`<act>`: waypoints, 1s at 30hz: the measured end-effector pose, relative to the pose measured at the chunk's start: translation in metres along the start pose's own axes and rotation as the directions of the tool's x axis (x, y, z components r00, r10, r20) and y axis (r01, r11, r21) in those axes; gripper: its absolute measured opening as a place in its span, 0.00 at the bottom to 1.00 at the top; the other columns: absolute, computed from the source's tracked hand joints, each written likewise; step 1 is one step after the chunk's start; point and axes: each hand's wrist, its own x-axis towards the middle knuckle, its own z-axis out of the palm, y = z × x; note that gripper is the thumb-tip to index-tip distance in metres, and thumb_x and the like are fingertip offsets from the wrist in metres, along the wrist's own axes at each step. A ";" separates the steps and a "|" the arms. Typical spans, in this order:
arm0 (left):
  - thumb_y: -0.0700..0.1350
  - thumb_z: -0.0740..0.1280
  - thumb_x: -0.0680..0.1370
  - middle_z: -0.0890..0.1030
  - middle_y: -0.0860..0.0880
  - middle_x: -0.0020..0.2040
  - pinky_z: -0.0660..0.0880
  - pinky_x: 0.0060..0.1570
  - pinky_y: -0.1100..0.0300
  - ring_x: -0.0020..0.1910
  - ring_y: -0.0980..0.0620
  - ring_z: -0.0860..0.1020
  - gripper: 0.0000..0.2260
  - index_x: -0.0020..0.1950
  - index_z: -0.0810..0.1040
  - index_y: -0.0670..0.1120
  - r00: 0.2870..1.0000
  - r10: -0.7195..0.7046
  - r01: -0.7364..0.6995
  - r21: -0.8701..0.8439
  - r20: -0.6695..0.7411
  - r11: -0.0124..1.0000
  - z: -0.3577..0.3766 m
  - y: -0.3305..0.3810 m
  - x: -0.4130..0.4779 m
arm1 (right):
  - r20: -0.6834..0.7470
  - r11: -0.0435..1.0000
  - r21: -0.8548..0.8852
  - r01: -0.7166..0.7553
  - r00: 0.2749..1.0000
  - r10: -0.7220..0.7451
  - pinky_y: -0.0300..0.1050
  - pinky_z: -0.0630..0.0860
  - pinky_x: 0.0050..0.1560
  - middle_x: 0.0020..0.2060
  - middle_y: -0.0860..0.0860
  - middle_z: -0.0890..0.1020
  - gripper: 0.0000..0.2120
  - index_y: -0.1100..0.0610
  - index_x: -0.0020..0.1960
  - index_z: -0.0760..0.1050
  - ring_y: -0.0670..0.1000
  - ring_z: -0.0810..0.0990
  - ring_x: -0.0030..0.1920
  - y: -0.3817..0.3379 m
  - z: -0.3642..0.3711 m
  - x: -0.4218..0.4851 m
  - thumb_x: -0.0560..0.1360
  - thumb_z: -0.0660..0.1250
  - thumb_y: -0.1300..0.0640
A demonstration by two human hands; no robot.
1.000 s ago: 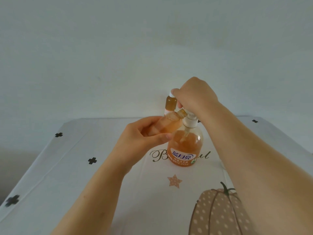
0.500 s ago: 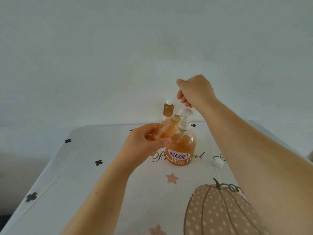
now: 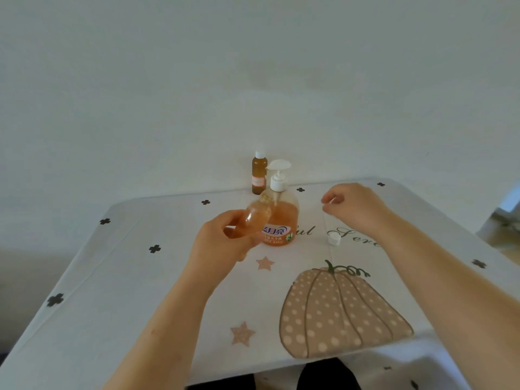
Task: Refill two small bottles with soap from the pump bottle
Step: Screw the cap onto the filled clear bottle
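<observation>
My left hand (image 3: 222,243) grips a small clear bottle (image 3: 254,216) of orange soap, tilted, with its uncapped neck up beside the pump bottle. The pump bottle (image 3: 281,218), orange with a white pump head, stands mid-table just behind that hand. A second small bottle (image 3: 259,173), amber with a white cap, stands upright behind it near the wall. My right hand (image 3: 354,206) hovers to the right of the pump bottle with fingers loosely curled, holding nothing. A small white cap (image 3: 334,238) lies on the cloth below that hand.
The table wears a white cloth (image 3: 140,291) printed with black crosses, stars and a dotted pumpkin (image 3: 337,311). A plain wall stands close behind the bottles. The table's front edge runs along the bottom of the view.
My right hand left the pump head and dropped down to the right, above the cap. My left hand drew the small bottle down and away from the spout. The camera tipped downward.
</observation>
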 end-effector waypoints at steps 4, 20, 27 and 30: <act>0.44 0.76 0.72 0.84 0.51 0.41 0.80 0.41 0.60 0.35 0.54 0.80 0.13 0.51 0.79 0.58 1.000 -0.014 0.014 -0.027 0.014 1.000 0.011 -0.001 -0.012 | 0.090 0.997 -0.072 -0.027 0.995 0.034 0.41 0.69 0.49 0.59 0.52 0.80 0.15 0.52 0.65 0.79 0.52 0.78 0.52 0.021 0.014 -0.011 0.78 0.68 0.57; 0.45 0.76 0.71 0.83 0.54 0.44 0.79 0.41 0.63 0.42 0.54 0.82 0.17 0.57 0.79 0.56 1.000 -0.029 0.028 0.034 0.012 0.999 0.016 0.001 -0.027 | -0.059 0.994 0.070 0.083 0.995 -0.079 0.40 0.70 0.50 0.49 0.47 0.83 0.10 0.51 0.58 0.82 0.47 0.79 0.49 0.015 0.021 -0.027 0.78 0.70 0.56; 0.44 0.77 0.71 0.83 0.52 0.44 0.77 0.40 0.61 0.39 0.54 0.78 0.18 0.59 0.81 0.54 1.000 0.013 -0.014 0.051 0.026 0.999 0.011 0.003 -0.027 | 0.010 0.875 0.365 0.318 0.938 -0.345 0.33 0.71 0.48 0.44 0.38 0.84 0.09 0.45 0.54 0.84 0.35 0.81 0.47 -0.045 -0.019 -0.060 0.76 0.73 0.55; 0.45 0.76 0.71 0.82 0.55 0.45 0.77 0.46 0.59 0.41 0.55 0.78 0.18 0.59 0.81 0.55 0.998 0.036 -0.039 0.084 0.045 0.996 0.007 0.004 -0.027 | 0.069 0.862 0.370 0.347 0.915 -0.398 0.32 0.73 0.50 0.44 0.37 0.85 0.09 0.44 0.53 0.84 0.35 0.82 0.46 -0.053 -0.016 -0.063 0.76 0.73 0.55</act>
